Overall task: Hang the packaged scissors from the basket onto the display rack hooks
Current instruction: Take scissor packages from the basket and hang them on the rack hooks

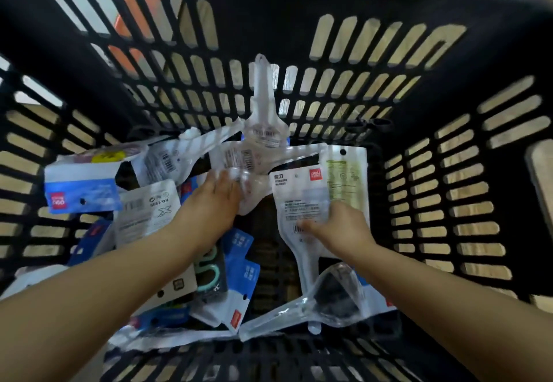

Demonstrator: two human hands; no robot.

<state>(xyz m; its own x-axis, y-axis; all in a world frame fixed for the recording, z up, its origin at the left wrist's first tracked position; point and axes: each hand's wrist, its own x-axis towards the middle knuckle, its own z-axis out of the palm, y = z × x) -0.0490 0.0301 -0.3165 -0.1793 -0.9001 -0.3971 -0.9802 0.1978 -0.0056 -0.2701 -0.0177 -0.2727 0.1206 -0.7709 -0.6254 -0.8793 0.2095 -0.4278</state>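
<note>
— Both hands are down inside the black slotted plastic basket, so I'd judge this as the picking step: nothing has left the basket yet, and no display rack or hooks are in view.

— What does each hand have?

— My left hand lies over a clear plastic blister pack near the middle of the heap. Its fingertips touch the pack, but I cannot tell whether they have clenched on it or merely rest there. My right hand is on the white-backed scissors package with the red logo and printed label, thumb on its face and fingers behind its right edge, so I read that as a grasp.

— Where are the rest?

— Several more packaged scissors lie jumbled on the basket floor, among them a mint-handled pair in a blue and white card under my left forearm, and one clear pack propped upright against the far wall.

— Next move?

— I think it calls for lifting the white-backed package free without dragging its neighbours, then turning it so the hang hole at its top faces a hook.
</note>
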